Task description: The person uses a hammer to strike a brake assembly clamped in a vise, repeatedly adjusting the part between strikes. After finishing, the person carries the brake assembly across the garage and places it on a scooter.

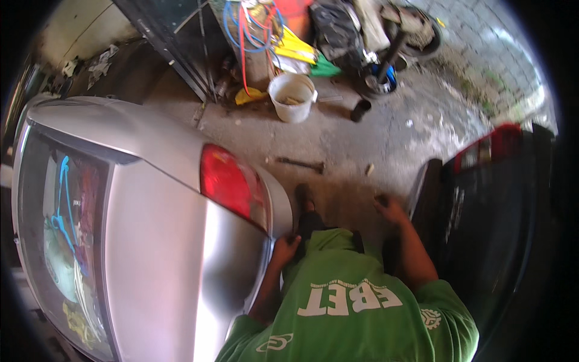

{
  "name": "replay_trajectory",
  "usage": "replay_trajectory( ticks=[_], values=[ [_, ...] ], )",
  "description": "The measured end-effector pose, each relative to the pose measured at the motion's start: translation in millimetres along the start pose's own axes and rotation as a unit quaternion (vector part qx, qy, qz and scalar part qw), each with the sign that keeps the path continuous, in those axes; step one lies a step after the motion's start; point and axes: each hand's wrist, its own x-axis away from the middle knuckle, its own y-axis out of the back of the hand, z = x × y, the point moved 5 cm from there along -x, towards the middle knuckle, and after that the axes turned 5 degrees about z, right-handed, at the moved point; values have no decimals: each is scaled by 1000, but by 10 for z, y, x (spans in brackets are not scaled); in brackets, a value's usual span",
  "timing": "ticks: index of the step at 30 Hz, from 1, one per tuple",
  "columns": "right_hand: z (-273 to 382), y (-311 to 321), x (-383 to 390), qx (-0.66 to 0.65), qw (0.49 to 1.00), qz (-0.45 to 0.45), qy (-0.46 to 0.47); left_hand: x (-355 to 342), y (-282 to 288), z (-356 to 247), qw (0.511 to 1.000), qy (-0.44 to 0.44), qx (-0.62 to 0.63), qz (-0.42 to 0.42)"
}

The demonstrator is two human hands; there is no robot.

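My left hand [284, 248] hangs low beside the rear corner of a silver car [158, 241], close to my dark trousers. Its fingers are mostly hidden, so I cannot tell whether it grips anything. Farther forward on the right, my right hand [392, 211] is closed, with a small dark thing at its fingertips that I cannot make out. That hand is near the edge of a dark car [488, 217]. On the ground ahead lies a dark metal bar [300, 163] with a thicker right end. A small pale piece [370, 169] lies to its right.
The silver car's red tail light [232, 181] borders the gap on the left. Ahead stands a white bucket [292, 99] with something inside. Behind it are red and blue hoses [244, 42] and black bags [338, 33]. A dark cylinder [360, 111] lies right of the bucket.
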Motion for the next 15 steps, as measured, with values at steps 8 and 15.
replay_trajectory(
  ticks=[8,15],
  values=[
    [346,631,-1138,2,981,128,-149,-1001,400,-599,996,-1,92,0],
    [943,956,-1932,-1,964,184,-190,-1507,480,-632,986,53,154,-25]
  ],
)
